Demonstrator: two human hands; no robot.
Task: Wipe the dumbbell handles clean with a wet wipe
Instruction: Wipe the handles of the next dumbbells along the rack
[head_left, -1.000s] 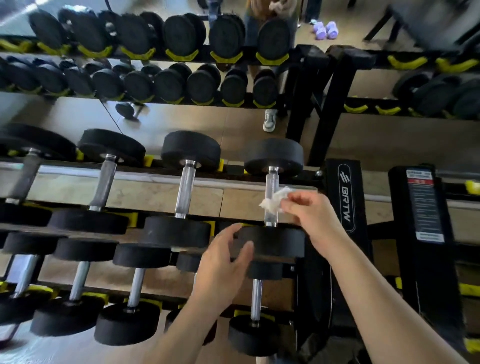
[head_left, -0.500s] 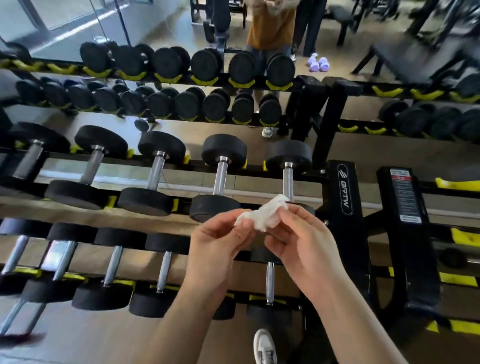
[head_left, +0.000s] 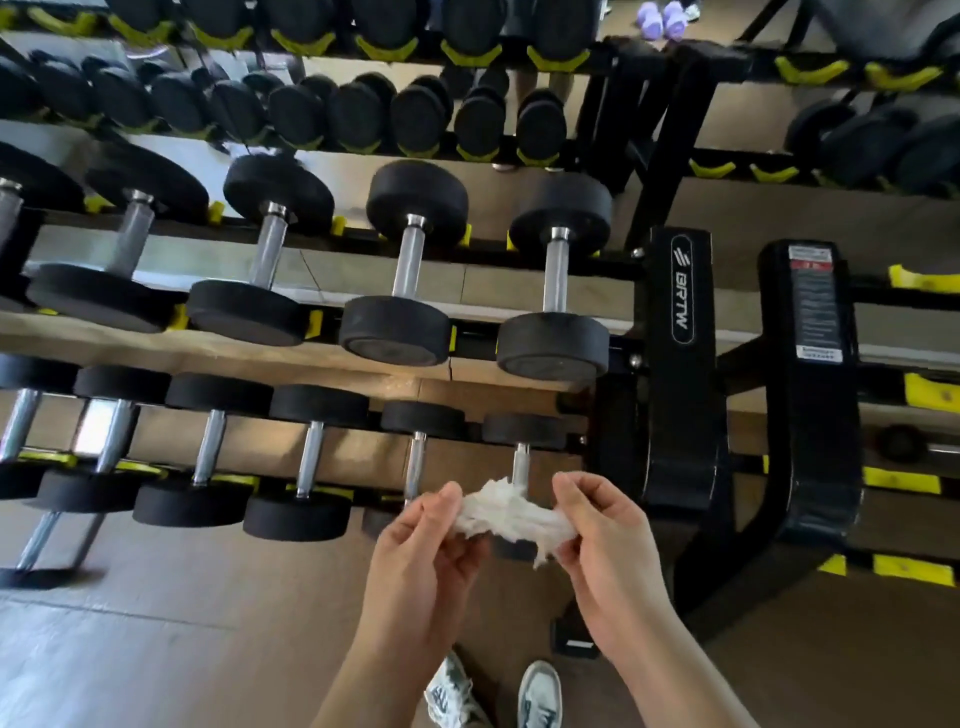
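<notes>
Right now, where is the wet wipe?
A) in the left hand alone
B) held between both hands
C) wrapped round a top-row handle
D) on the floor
B: the left hand and the right hand each pinch one end of the wet wipe, spread out between them.

**Both hands up, pinching one wipe between them**

The left forearm (head_left: 358, 680) and right forearm (head_left: 691, 675), both bare, rise from the lower edge of the view and lean in toward each other. The left hand (head_left: 421, 551) and right hand (head_left: 608, 540) are held side by side, near but not touching, with thumbs uppermost. The left fingers (head_left: 447, 501) pinch one end of a crumpled wet wipe (head_left: 511, 517). The right fingers (head_left: 569, 488) pinch the other end, so it spans the gap between the hands.
</notes>
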